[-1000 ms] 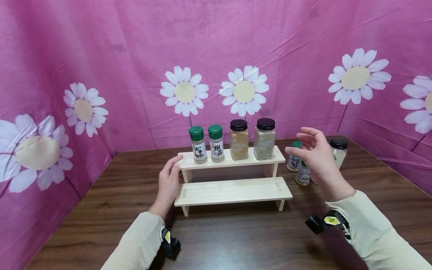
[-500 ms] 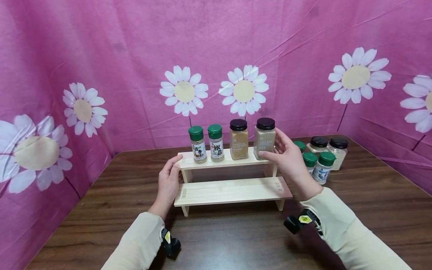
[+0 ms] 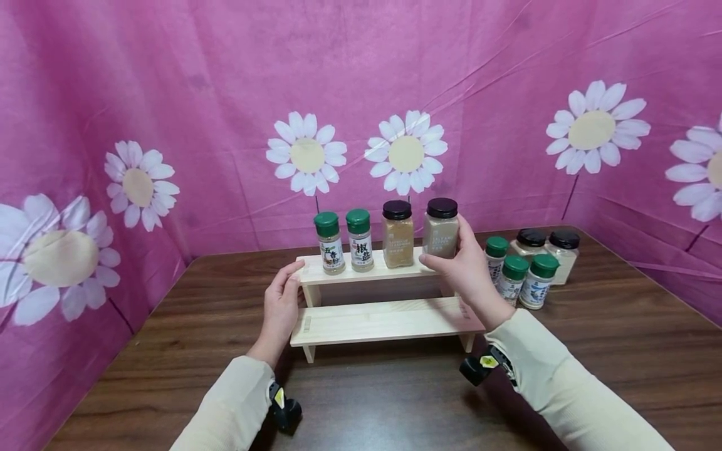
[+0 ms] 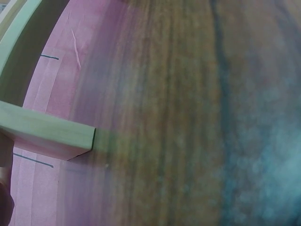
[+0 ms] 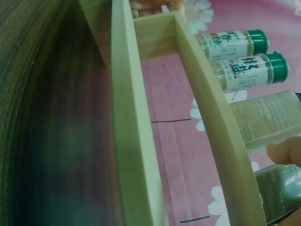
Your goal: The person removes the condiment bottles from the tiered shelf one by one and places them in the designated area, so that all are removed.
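Note:
A two-tier wooden rack (image 3: 389,322) stands on the table. On its upper tier, in a row, are two small green-capped spice bottles (image 3: 361,241) and two square black-lidded spice jars, one tan (image 3: 398,235) and one greyish (image 3: 440,235). My right hand (image 3: 470,272) holds the greyish jar at the row's right end, thumb across its lower front and fingers at its far right side. In the right wrist view the thumb (image 5: 284,151) lies before that jar. My left hand (image 3: 282,300) grips the upper tier's left end; its fingers are mostly outside the left wrist view.
To the right of the rack, several more spice containers stand close together on the brown table (image 3: 361,401): green-capped bottles (image 3: 537,282) in front, black-lidded jars (image 3: 564,254) behind. A pink flowered cloth (image 3: 361,62) hangs behind the table.
My right hand has moved left from above the grouped containers to the greyish jar, its thumb now further across the front. My left hand stays at the rack's left end.

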Demonstrator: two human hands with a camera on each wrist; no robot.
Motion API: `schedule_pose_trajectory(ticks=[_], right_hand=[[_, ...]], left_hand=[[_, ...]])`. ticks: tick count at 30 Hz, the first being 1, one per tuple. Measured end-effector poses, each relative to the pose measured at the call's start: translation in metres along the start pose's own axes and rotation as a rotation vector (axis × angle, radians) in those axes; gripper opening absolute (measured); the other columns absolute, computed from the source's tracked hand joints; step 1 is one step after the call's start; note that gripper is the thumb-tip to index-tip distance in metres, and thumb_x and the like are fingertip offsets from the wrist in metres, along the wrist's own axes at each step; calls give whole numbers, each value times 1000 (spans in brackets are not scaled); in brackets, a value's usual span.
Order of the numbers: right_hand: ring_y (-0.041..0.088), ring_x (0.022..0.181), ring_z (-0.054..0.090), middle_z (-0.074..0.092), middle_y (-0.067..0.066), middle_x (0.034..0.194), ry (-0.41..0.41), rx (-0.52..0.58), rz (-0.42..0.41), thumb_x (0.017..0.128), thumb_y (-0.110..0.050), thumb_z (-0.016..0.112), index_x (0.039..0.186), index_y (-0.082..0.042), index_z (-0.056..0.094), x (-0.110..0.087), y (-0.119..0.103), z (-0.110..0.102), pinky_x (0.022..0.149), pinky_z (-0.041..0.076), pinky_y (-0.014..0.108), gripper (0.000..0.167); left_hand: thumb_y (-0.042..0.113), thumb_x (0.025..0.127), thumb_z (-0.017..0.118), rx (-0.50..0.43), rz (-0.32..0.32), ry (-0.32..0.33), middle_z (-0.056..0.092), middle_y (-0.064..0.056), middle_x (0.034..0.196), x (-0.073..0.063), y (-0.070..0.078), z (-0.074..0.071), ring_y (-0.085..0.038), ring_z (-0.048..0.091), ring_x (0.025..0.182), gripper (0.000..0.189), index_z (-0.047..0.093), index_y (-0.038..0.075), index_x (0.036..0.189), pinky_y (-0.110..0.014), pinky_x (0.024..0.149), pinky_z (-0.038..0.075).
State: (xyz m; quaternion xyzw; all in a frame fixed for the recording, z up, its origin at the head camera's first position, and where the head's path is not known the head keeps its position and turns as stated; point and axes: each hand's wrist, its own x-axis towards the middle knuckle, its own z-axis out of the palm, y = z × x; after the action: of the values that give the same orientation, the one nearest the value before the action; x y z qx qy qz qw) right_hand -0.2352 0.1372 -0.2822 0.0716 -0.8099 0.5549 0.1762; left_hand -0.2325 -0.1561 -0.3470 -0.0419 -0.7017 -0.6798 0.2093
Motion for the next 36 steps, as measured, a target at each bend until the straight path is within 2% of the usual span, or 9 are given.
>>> schedule_pose_trajectory(ticks=[10, 20, 26, 36], right_hand=[[32, 120, 45, 45, 18, 135, 42, -64, 20, 74, -8, 72, 146, -12, 20, 2, -2, 2, 103, 34, 48, 88], [32, 119, 46, 46, 19, 134, 64, -31, 76, 72, -4, 73, 144, -15, 23, 1, -7, 3, 101, 36, 47, 88], [31, 116, 48, 48, 20, 131, 58, -37, 93, 70, -4, 75, 144, -13, 24, 1, -11, 1, 100, 38, 46, 90], [32, 119, 46, 47, 20, 133, 55, -40, 108, 69, -3, 75, 144, -11, 24, 2, -15, -1, 101, 36, 46, 90]], left_hand=[[3, 94, 38, 9, 14, 10, 61, -19, 100, 0, 1, 1, -10, 59, 74, 33, 58, 2, 120, -24, 63, 51], [3, 94, 38, 11, 3, 3, 59, -21, 106, 1, -1, 0, -8, 59, 75, 34, 58, 2, 121, -24, 65, 51], [2, 93, 39, 38, 37, 4, 59, -20, 107, 1, -1, -2, -10, 58, 75, 33, 59, 1, 119, -26, 66, 51], [2, 93, 40, 48, 40, 5, 60, -19, 101, 1, -1, -1, -9, 57, 72, 33, 60, 2, 119, -28, 66, 51]])
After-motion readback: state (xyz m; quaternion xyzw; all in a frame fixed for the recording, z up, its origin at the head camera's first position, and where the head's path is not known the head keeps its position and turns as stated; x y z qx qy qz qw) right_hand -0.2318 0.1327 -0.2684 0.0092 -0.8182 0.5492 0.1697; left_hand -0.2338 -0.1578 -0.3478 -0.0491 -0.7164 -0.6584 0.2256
